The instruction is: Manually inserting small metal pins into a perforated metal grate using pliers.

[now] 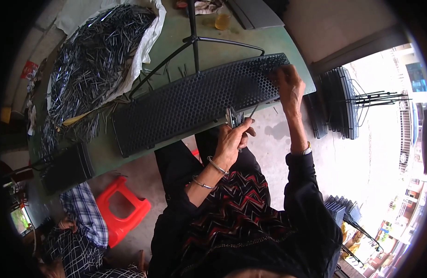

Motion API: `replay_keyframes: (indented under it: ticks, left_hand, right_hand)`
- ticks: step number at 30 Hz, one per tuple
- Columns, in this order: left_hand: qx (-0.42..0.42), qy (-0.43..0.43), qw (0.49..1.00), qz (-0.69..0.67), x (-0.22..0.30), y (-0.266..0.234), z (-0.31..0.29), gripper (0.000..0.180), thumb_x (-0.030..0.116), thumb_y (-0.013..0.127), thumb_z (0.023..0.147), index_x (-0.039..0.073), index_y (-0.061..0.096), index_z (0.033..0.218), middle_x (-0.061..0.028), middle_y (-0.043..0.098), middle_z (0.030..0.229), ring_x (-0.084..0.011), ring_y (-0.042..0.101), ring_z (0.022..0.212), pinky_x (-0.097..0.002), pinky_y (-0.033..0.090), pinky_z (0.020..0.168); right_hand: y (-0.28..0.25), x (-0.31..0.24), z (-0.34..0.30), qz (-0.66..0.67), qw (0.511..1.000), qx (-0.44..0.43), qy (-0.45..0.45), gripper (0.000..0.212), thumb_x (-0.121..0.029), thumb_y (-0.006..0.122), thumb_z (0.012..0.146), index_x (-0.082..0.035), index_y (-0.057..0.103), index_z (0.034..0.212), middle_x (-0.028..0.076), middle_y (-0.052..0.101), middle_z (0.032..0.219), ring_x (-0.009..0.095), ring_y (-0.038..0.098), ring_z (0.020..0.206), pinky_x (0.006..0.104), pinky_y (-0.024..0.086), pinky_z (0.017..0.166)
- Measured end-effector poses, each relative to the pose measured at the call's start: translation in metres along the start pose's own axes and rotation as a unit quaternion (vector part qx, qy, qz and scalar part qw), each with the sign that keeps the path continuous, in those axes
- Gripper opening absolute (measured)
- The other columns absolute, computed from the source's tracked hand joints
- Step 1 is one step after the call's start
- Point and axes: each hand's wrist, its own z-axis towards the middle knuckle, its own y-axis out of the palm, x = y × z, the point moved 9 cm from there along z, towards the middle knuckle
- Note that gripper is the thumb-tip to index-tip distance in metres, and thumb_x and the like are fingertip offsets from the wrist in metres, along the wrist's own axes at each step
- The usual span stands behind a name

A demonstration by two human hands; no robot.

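A long black perforated panel (190, 99) with round holes lies across the table in front of me, its near edge overhanging slightly. My left hand (233, 141) is closed round a small bundle of thin metal strips (232, 117), just below the panel's near edge. One dark strip slants out to the right of the bundle. Over the panel's right end, my right hand (291, 88) has its fingers bent down onto the holes. Whatever its fingertips pinch is hidden. A black rod frame (195, 41) stands behind the panel, its legs reaching the panel's far edge.
A white sack (153, 28) spills a large heap of dark metal strips (100, 51) over the green table (174, 60). A glass of yellow liquid (222, 21) stands at the back. Left are a red stool (123, 208) and a person in checks (86, 213). Black panels (340, 104) are stacked right.
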Motion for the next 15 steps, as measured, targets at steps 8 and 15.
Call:
replay_keyframes:
  ticks: [8,15]
  left_hand:
    - [0.006,-0.003,1.000,-0.014,-0.002,-0.003,-0.002,0.024,0.025,0.066,0.089,0.001,0.064,0.093,-0.0049,0.061,0.068,-0.0025,0.035,0.043,-0.0192,0.023,0.040]
    - [0.015,-0.020,0.999,-0.026,-0.006,-0.005,-0.005,0.025,0.025,0.067,0.088,0.001,0.064,0.095,-0.0041,0.059,0.069,-0.0031,0.037,0.047,-0.0191,0.025,0.043]
  right_hand:
    - [0.009,-0.004,-0.001,-0.056,0.997,-0.002,-0.057,0.016,-0.015,0.058,0.092,0.000,0.062,0.098,0.009,0.070,0.081,0.014,0.070,0.074,0.0251,0.053,0.061]
    - [0.011,-0.021,-0.004,-0.207,0.964,0.021,-0.165,0.009,-0.012,0.061,0.087,-0.005,0.062,0.092,0.011,0.064,0.080,0.027,0.064,0.073,0.0348,0.048,0.063]
